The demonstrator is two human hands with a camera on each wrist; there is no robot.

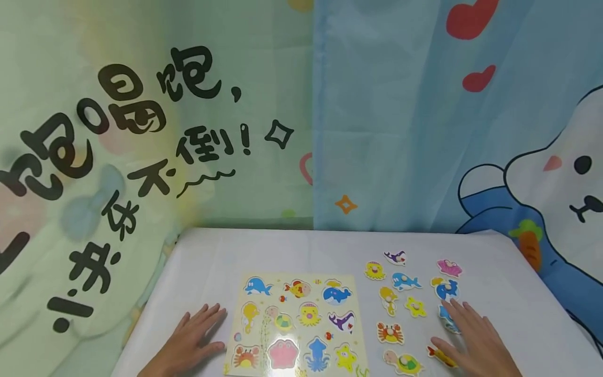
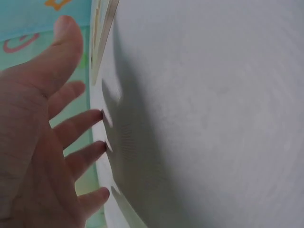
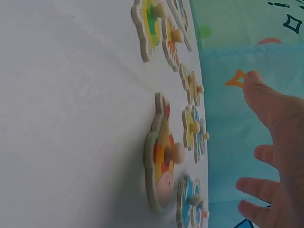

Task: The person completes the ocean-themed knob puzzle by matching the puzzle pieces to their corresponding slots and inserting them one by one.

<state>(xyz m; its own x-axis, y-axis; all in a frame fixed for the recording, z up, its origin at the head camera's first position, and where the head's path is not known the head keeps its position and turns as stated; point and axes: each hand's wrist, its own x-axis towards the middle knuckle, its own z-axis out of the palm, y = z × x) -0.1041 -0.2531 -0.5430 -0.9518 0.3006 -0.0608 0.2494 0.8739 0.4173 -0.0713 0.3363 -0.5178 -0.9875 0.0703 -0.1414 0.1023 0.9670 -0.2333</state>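
Observation:
My left hand (image 1: pixel 190 337) is spread beside the left edge of a pale yellow puzzle board (image 1: pixel 256 335), fingers apart and holding nothing. In the left wrist view, the fingertips (image 2: pixel 97 147) are right at the white cloth. My right hand (image 1: pixel 476 337), also spread and holding nothing, is over the right side of the loose pieces. It partly covers a fish piece (image 1: pixel 440 356) and a blue piece (image 1: pixel 447 320). The right wrist view shows the fish piece (image 3: pixel 164 156) with a round wooden knob, apart from the hand. Sea-animal pictures fill the board.
Between board and right hand lie a turtle piece (image 1: pixel 407 364), crab piece (image 1: pixel 390 333), starfish piece (image 1: pixel 415 307), seahorse piece (image 1: pixel 388 299) and octopus piece (image 1: pixel 375 270). Farther back are a dolphin piece (image 1: pixel 405 281), purple shark piece (image 1: pixel 397 257), whale piece (image 1: pixel 446 289) and pink piece (image 1: pixel 449 268).

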